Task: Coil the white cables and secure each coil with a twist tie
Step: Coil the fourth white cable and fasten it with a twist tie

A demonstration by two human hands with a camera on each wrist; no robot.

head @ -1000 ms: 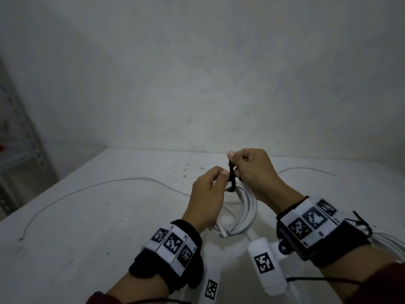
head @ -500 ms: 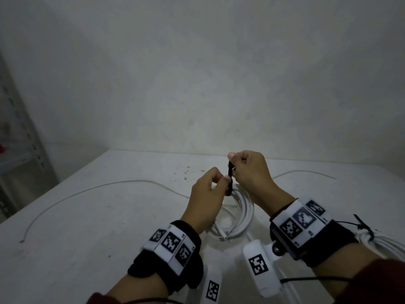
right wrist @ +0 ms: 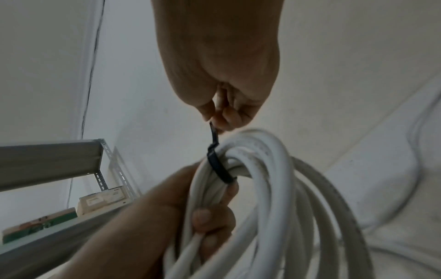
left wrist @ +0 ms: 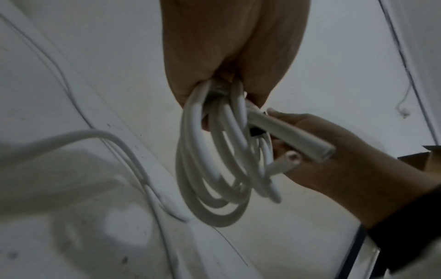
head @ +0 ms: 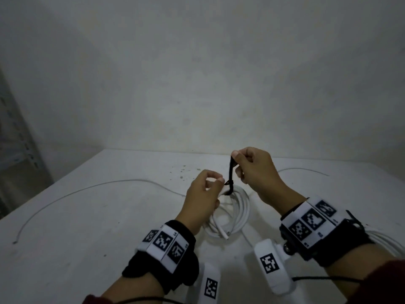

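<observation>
A coil of white cable (head: 240, 212) hangs above the white table (head: 87, 227), held at its top by my left hand (head: 205, 194), whose fingers curl round the bunched loops (left wrist: 214, 143). A black twist tie (head: 230, 174) is wrapped round the top of the coil (right wrist: 262, 188) as a dark band (right wrist: 218, 167). My right hand (head: 252, 170) pinches the tie's free end between thumb and fingers and holds it upward. Two cut cable ends (left wrist: 307, 149) stick out of the coil.
A thin loose white cable (head: 72, 194) curves across the table's left half, another thin one (head: 302, 170) lies at the far right. A second white cable bundle (head: 388, 240) sits behind my right wrist. A metal shelf (right wrist: 54, 160) stands to the left.
My right hand has lifted, drawing the black tie's free end up and taut. My left hand has shifted slightly lower and left, still gripping the coil.
</observation>
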